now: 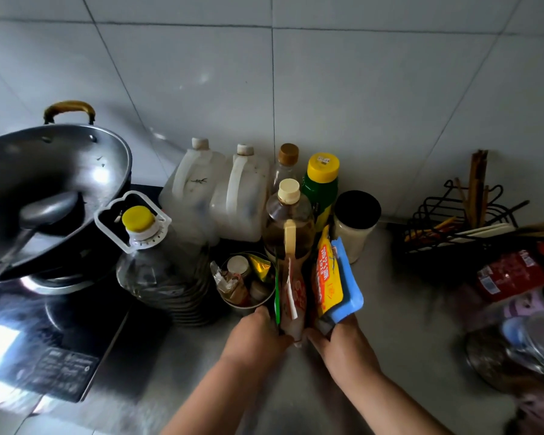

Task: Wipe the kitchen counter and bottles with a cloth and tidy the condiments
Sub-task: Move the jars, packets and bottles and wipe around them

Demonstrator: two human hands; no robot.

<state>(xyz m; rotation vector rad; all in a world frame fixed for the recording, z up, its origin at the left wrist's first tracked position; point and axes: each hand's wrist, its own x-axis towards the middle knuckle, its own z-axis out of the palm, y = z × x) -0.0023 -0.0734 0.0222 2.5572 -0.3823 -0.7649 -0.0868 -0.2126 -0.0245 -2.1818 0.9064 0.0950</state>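
Both hands hold a bunch of upright condiment packets over the grey counter. My left hand grips the pale red-printed packet from the left. My right hand grips the yellow and blue packet from the right. Behind them stand a brown sauce bottle, a green bottle with a yellow cap, a brown-capped bottle, two white jugs and a black-lidded jar. A large oil bottle with a yellow cap stands on the left. I see no cloth.
A small steel bowl of sachets sits left of the packets. A wok with a ladle rests on the black cooktop at left. A wire rack with chopsticks, red bags and a metal lid crowd the right.
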